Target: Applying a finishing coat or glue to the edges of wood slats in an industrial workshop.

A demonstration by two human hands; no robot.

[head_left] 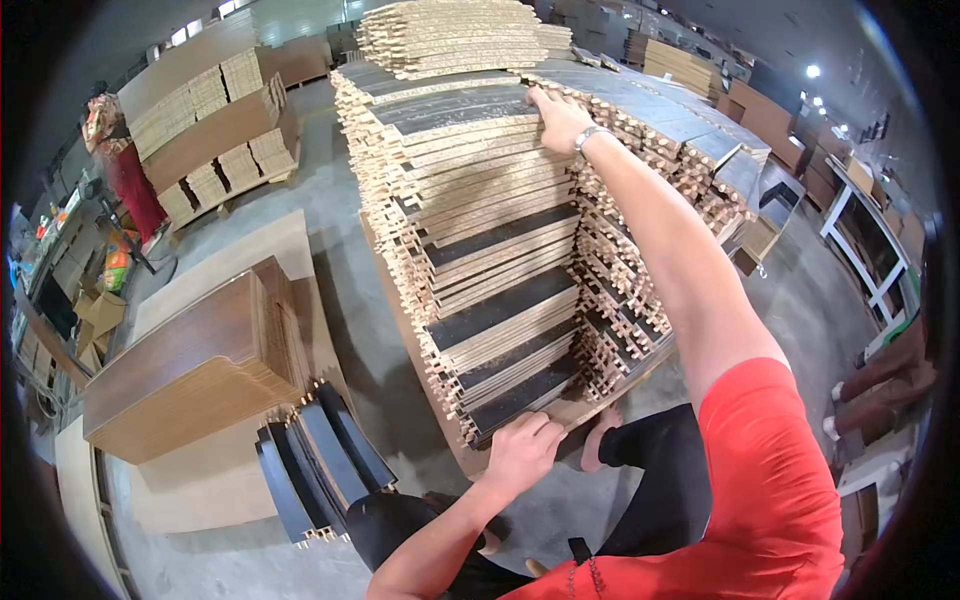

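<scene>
A tall stack of particle-board strips (490, 185) stands before me, stepping down toward me. Several strips show dark top faces, and wooden dowels stick out of their ends. My right hand (562, 118) reaches far over the stack, its fingers bent over the end of a dark-faced board (455, 108) near the top. Low at the near end, my left hand (525, 450) has its fingers curled at the edge of the lowest dark-faced board (525, 395). The undersides of both hands' fingers are hidden.
Curved dark panels (325, 465) with dowels stand on the floor at left, beside a pile of brown boards (200, 365) on a flat sheet. More panel stacks (215, 110) and a person (120, 165) are at the far left. A white-framed table (865, 235) stands right.
</scene>
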